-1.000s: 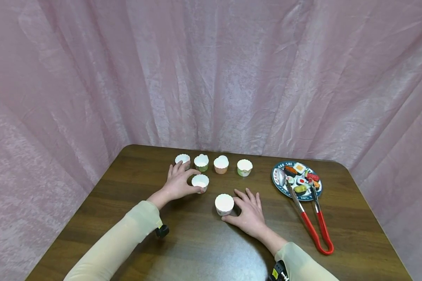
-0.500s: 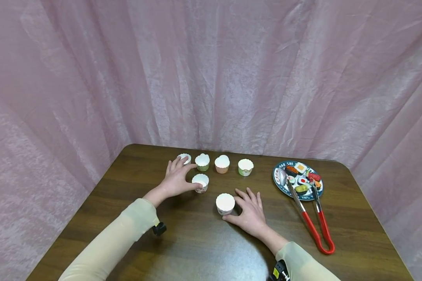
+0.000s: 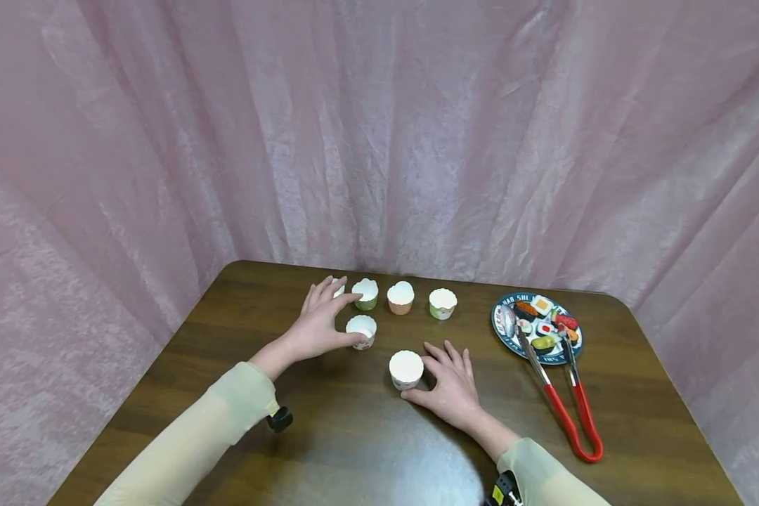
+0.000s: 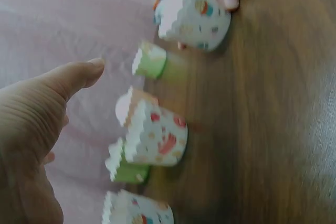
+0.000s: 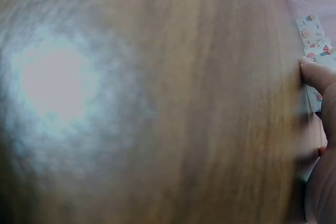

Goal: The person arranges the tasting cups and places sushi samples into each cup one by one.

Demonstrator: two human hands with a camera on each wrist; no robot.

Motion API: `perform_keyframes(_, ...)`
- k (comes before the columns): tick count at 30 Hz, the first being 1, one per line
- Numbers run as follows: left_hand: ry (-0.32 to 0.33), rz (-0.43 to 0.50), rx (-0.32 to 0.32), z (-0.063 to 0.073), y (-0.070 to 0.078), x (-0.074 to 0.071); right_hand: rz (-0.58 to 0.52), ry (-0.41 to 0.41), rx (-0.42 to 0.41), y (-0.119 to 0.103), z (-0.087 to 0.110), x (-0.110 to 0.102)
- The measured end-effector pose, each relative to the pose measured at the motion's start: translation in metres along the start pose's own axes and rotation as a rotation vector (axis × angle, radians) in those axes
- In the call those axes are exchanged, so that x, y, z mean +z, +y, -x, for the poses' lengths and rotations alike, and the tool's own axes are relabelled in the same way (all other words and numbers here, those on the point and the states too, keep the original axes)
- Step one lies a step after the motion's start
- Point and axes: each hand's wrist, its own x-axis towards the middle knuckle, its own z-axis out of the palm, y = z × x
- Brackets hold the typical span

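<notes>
My left hand (image 3: 314, 328) is spread around the left side of a white paper baking cup (image 3: 362, 332) with a red pattern. In the left wrist view a gap shows between the thumb (image 4: 84, 74) and this cup (image 4: 157, 136). With thumb and index finger, my right hand (image 3: 450, 393) grips another white paper baking cup (image 3: 406, 371) by its right side. That cup stands upright on the table, nearer the front. The right wrist view shows the right thumb (image 5: 317, 74) against the patterned cup wall, mostly cut off by the frame edge.
Behind stands a row of baking cups: one partly hidden by my left fingers, a green one (image 3: 366, 294), an orange one (image 3: 400, 298) and another green one (image 3: 443, 303). At right, red-handled tongs (image 3: 563, 414) lean over a round plate (image 3: 501, 339) of sushi pieces.
My left fingers and thumb have spread wider around the patterned cup, and the left wrist has shifted left. The right hand and its cup look nearly still.
</notes>
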Motion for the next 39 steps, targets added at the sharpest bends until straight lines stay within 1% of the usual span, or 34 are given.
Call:
perform_keyframes(5,-0.032,0.020,0.084,0.010,0.021,0.001,-0.023,-0.029,0.012,0.000,0.001,0.000)
perform_keyframes(9,-0.053,-0.006,0.155,0.015,0.036,0.006,-0.028,-0.020,0.004,0.000,-0.002,-0.004)
perform_keyframes(12,-0.086,-0.024,0.198,0.021,0.045,0.015,-0.036,-0.020,0.004,0.001,0.001,-0.006)
perform_keyframes(15,-0.121,-0.023,0.216,0.025,0.053,0.024,-0.043,-0.025,0.006,0.002,0.005,-0.007)
perform_keyframes(19,-0.152,-0.014,0.222,0.028,0.060,0.036,-0.034,-0.038,0.013,0.004,0.010,-0.009)
perform_keyframes(24,-0.157,-0.007,0.229,0.028,0.067,0.051,-0.023,-0.013,-0.006,0.005,0.012,-0.010)
perform_keyframes(27,-0.165,-0.010,0.216,0.026,0.068,0.056,-0.026,0.001,-0.022,0.005,0.011,-0.009)
perform_keyframes(31,-0.168,-0.014,0.199,0.023,0.069,0.064,-0.018,0.007,-0.015,0.006,0.013,-0.008)
perform_keyframes(37,-0.142,-0.068,0.194,0.018,0.067,0.070,-0.009,-0.020,-0.010,0.009,0.013,-0.006)
perform_keyframes(39,-0.146,-0.078,0.193,0.017,0.066,0.072,-0.005,-0.025,-0.008,0.010,0.013,-0.006)
